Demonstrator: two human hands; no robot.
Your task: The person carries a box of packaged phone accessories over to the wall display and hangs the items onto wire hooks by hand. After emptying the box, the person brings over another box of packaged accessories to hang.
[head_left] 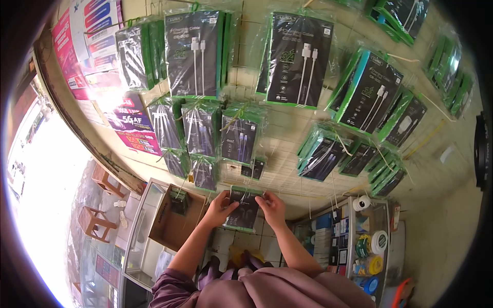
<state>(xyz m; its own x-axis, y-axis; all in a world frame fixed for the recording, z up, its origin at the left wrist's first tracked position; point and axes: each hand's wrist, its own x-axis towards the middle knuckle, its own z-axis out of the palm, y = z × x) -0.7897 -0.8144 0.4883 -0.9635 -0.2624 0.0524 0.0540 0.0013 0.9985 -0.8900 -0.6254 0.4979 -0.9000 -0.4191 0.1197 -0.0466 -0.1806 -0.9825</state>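
Between my two hands is a black-and-green boxed accessory pack [243,209] in clear plastic, held upright in front of my body. My left hand [222,209] grips its left edge, thumb across the front. On the upper right edge, my right hand [271,207] pinches the pack with its thumb in front. The small print on it is too small to read. Just above hang similar packs, among them a small dark pack [253,168] and a cable pack [240,138] on the wall.
Large charging cable packs [298,59] hang from hooks along the wall. An open cardboard box [177,218] with a pack inside rests on a glass case at left. A glass shelf cabinet [354,241] with jars stands at right. Wooden stools [97,223] are outside at left.
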